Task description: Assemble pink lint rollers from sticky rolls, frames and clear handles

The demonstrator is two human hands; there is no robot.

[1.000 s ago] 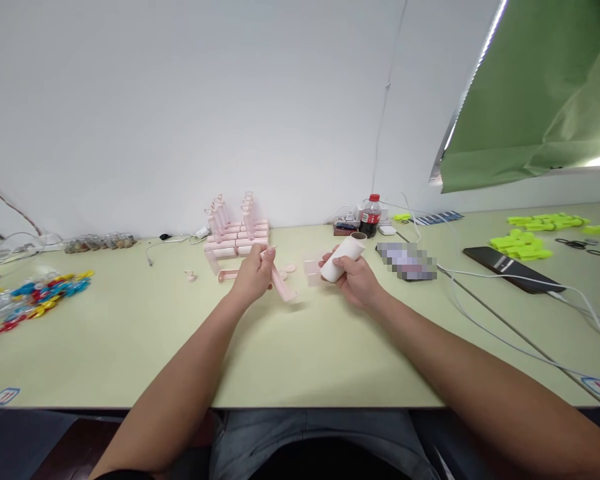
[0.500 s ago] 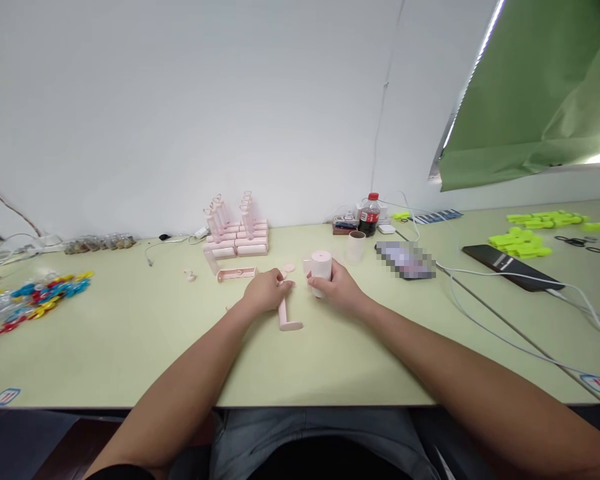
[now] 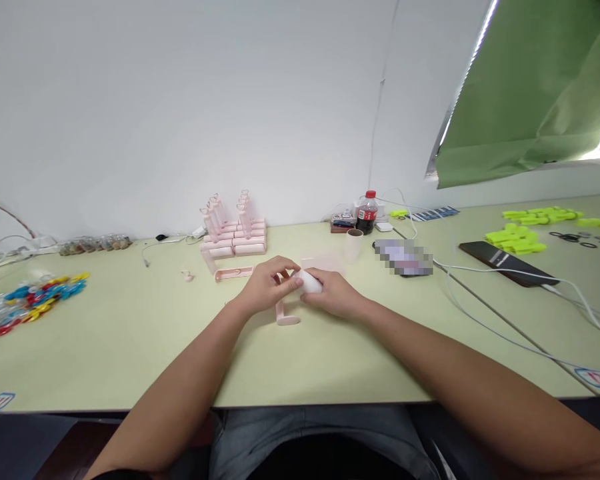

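Observation:
My right hand point(image 3: 334, 293) is wrapped around a white lint roller roll point(image 3: 310, 283), which lies tilted between my hands. My left hand point(image 3: 267, 285) closes thumb and fingertips on the roll's left end; whether a small part sits between them is hidden. Under my left hand, a pink handle piece point(image 3: 287, 320) with a flat rounded foot lies on the table, its upper part covered. Just behind the roll is a pale, translucent pink sheet-like shape point(image 3: 325, 261), blurred. To the left are an open pink case part point(image 3: 234, 273) and a small pink piece point(image 3: 187, 275).
Pink cases with upright rollers point(image 3: 235, 243) stand by the wall. A translucent cup point(image 3: 353, 245), cola bottle point(image 3: 367, 213) and phone point(image 3: 404, 257) are at right, with cables and a black power bank point(image 3: 507, 264). Colourful plastic parts point(image 3: 45, 297) lie at left.
The roll has gone from upright to tilted and moved left in my right hand. My left hand has come up from the handle piece to the roll's end.

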